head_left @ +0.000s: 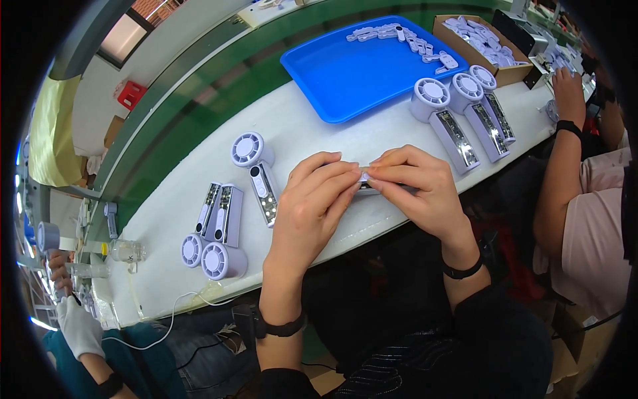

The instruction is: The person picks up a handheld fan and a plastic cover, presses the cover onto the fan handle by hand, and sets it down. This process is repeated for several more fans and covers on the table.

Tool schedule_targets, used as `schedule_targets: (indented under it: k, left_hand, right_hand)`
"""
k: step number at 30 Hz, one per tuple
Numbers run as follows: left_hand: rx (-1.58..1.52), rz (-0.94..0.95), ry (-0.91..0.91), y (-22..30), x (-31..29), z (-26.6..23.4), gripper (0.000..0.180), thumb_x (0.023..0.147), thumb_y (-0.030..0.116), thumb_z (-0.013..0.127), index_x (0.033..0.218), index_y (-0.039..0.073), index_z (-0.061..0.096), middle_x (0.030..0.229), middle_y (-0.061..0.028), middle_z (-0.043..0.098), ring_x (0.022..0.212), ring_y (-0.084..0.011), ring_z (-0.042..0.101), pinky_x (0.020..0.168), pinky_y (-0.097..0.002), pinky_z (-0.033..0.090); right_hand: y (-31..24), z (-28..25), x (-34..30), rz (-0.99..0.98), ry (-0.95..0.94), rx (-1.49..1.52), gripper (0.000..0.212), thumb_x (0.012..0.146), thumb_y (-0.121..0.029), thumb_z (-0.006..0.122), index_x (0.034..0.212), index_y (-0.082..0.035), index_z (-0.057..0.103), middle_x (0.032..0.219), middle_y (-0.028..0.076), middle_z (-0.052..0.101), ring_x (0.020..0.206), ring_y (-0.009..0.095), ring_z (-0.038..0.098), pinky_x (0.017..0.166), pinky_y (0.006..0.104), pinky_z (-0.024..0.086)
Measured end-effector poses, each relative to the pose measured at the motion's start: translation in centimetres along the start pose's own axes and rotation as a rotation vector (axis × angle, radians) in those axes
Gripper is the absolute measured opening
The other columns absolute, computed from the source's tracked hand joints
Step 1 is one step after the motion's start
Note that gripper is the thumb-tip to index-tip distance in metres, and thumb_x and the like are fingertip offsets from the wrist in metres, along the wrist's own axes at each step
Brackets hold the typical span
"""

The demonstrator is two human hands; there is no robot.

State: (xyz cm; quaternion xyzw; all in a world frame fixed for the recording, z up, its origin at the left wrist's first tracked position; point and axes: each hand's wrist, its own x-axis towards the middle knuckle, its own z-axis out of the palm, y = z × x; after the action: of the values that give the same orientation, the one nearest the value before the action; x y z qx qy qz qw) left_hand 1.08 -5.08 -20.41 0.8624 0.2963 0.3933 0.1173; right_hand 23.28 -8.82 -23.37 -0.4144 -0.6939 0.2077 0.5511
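Note:
My left hand (pixel 311 203) and my right hand (pixel 419 189) meet over the near edge of the worktable, fingertips pinched together. Between them is a small lavender fan part (pixel 364 177) with a dark section below it; my fingers cover most of it. To the left of my left hand lies a lavender handheld fan (pixel 248 149) with a button strip on its open handle. Two more handheld fans (pixel 222 261) lie farther left, heads toward me. On the right, several handheld fans (pixel 432 93) rest with circuit boards showing in their handles.
A blue tray (pixel 339 100) at the back holds lavender strips (pixel 382 32). Beside it, a cardboard box (pixel 508 74) is full of lavender parts. A co-worker's arm (pixel 565 126) is at the right. At far left, another person's gloved hand (pixel 81 326) shows near a white cable (pixel 174 316).

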Motion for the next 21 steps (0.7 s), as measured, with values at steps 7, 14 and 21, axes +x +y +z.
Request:
schedule_targets:
  k: [7,14,21]
  left_hand:
    - [0.032,0.006,0.073,0.0,-0.5,0.4,0.023,0.089,-0.001,0.084,0.111,0.001,0.082,0.115,-0.0114,0.081,0.121,-0.0373,0.074,0.098,-0.0428,0.062]
    - [0.079,0.038,0.039,0.1,-0.5,0.6,0.025,0.087,0.001,0.086,0.112,0.002,0.082,0.118,-0.0116,0.081,0.123,-0.0388,0.073,0.099,-0.0442,0.061]
    - [0.341,0.023,-0.035,1.7,-0.7,0.4,0.039,0.082,0.007,0.091,0.119,0.003,0.08,0.126,-0.0119,0.08,0.129,-0.0403,0.071,0.104,-0.0467,0.059]
  right_hand:
    - [-0.8,-0.1,-0.5,-0.016,-0.021,-0.035,0.029,0.087,0.002,0.087,0.116,0.001,0.083,0.118,0.014,0.079,0.104,0.026,0.079,0.085,0.0327,0.064]
    - [-0.1,0.0,-0.9,-0.134,0.029,-0.156,0.036,0.082,0.001,0.091,0.117,0.002,0.082,0.123,0.016,0.079,0.105,0.028,0.08,0.088,0.0346,0.066]
    - [-0.8,0.0,-0.7,-0.083,-0.02,-0.251,0.038,0.082,0.001,0.09,0.119,0.002,0.081,0.125,0.015,0.079,0.112,0.031,0.078,0.093,0.0379,0.064]
